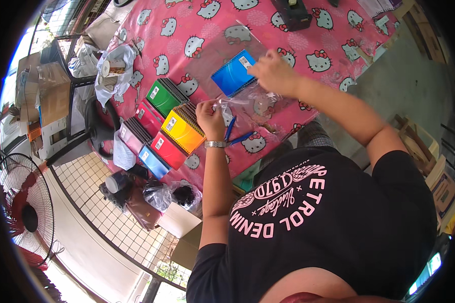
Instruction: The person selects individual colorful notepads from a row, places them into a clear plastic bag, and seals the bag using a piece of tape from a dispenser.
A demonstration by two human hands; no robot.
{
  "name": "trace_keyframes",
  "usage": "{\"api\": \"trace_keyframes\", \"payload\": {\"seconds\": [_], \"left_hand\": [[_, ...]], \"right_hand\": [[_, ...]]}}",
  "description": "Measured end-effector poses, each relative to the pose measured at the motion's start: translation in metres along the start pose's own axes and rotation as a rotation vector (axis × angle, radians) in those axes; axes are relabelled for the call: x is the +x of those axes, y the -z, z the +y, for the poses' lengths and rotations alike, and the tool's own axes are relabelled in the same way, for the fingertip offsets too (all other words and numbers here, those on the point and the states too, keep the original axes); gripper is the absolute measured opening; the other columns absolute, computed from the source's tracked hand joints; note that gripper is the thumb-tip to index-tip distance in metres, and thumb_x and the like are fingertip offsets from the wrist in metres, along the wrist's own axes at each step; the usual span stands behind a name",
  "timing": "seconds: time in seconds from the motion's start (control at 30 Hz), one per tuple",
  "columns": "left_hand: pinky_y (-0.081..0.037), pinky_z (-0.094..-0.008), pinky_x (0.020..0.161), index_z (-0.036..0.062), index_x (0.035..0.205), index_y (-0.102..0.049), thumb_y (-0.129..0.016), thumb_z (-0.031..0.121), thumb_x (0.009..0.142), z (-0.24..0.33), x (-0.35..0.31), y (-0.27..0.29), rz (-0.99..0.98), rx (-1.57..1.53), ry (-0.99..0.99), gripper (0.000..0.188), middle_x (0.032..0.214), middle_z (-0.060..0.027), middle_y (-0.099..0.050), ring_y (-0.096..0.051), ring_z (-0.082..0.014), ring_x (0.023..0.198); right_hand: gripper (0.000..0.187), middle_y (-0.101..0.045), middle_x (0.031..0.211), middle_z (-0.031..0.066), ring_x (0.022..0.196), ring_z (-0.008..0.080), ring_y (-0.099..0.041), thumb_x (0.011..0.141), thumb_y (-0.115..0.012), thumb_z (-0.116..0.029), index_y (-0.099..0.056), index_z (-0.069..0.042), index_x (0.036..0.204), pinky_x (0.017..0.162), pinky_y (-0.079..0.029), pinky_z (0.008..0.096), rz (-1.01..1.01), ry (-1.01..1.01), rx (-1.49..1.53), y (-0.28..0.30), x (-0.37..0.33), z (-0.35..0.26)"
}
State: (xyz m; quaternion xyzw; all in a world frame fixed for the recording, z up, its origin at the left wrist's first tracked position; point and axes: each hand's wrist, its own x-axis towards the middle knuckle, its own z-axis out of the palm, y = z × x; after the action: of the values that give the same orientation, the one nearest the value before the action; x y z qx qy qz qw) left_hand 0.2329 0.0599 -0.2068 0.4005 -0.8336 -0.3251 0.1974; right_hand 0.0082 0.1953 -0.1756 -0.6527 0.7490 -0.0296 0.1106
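A blue spiral notebook (232, 76) with a white label lies on a clear plastic sheet (199, 68) spread over the table. My left hand (210, 121) is closed on the near edge of the clear plastic, just below the notebook's left end. At the notebook's right end, my right hand (275, 76) has its fingers bent together; what they pinch is hidden. Crumpled plastic shines between my two hands. Close to my left hand lie two blue pens (240, 137) and a stack of yellow spiral notebooks (184, 129).
Green notebooks (164, 98), red notebooks (168, 150), light blue notebooks (154, 161) and pale purple notebooks (132, 136) sit left on the pink patterned tablecloth (174, 48). A black tape dispenser (293, 15) stands at the far side. A plastic bag (117, 70) and a fan (29, 217) are at left.
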Motion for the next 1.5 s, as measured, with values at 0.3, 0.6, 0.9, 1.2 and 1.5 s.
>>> {"api": "trace_keyframes", "payload": {"seconds": [0.3, 0.6, 0.9, 1.2, 1.5], "left_hand": [[-0.041, -0.0208, 0.060, 0.0030, 0.091, -0.062, -0.053, 0.019, 0.099, -0.013, -0.004, -0.023, 0.069, -0.702, 0.422, 0.020, 0.080, -0.0001, -0.064, -0.055, -0.0073, 0.067], [-0.049, -0.0364, 0.082, -0.0009, 0.115, -0.053, -0.050, 0.017, 0.098, -0.008, -0.012, -0.039, 0.327, -0.453, 0.421, 0.024, 0.102, -0.0165, -0.062, -0.061, -0.0239, 0.091], [-0.006, -0.0554, 0.116, 0.0081, 0.150, -0.026, -0.058, 0.036, 0.089, 0.058, -0.039, -0.090, -0.211, 0.478, -0.182, 0.074, 0.158, -0.0107, -0.020, -0.012, -0.0291, 0.147], [-0.008, -0.0543, 0.116, 0.0065, 0.149, -0.028, -0.057, 0.041, 0.088, 0.065, -0.037, -0.099, -0.192, 0.514, -0.152, 0.076, 0.156, -0.0133, -0.024, -0.015, -0.0324, 0.146], [-0.009, -0.0549, 0.116, 0.0087, 0.148, -0.030, -0.060, 0.043, 0.083, 0.071, -0.034, -0.093, -0.196, 0.533, -0.174, 0.080, 0.155, -0.0142, -0.026, -0.018, -0.0314, 0.145]], "right_hand": [[0.058, -0.065, 0.096, 0.0068, 0.090, 0.0221, -0.061, 0.074, -0.077, -0.032, -0.054, -0.015, 0.124, 0.087, -0.041, 0.0399, 0.295, 0.013, 0.229, -0.022, -0.027, 0.020], [0.025, -0.063, 0.082, 0.0056, 0.067, 0.0088, -0.055, 0.083, -0.064, -0.006, -0.058, 0.001, 0.107, 0.062, -0.046, 0.0262, -0.079, -0.220, 1.274, -0.021, 0.023, 0.107], [0.033, -0.064, 0.108, 0.0113, 0.101, 0.0301, -0.061, 0.087, -0.061, -0.018, -0.059, -0.005, 0.117, 0.088, -0.048, 0.0421, 0.268, -0.022, 0.428, -0.020, 0.060, 0.076], [0.034, -0.065, 0.111, 0.0153, 0.101, 0.0342, -0.063, 0.092, -0.051, -0.029, -0.063, -0.005, 0.112, 0.089, -0.049, 0.0458, 0.018, 0.244, 0.284, -0.022, 0.096, 0.001], [0.017, -0.062, 0.099, 0.0110, 0.099, 0.0295, -0.061, 0.083, -0.058, -0.022, -0.070, -0.010, 0.086, 0.086, -0.049, 0.0440, 0.243, -0.019, 0.130, -0.038, 0.163, 0.057]]}}
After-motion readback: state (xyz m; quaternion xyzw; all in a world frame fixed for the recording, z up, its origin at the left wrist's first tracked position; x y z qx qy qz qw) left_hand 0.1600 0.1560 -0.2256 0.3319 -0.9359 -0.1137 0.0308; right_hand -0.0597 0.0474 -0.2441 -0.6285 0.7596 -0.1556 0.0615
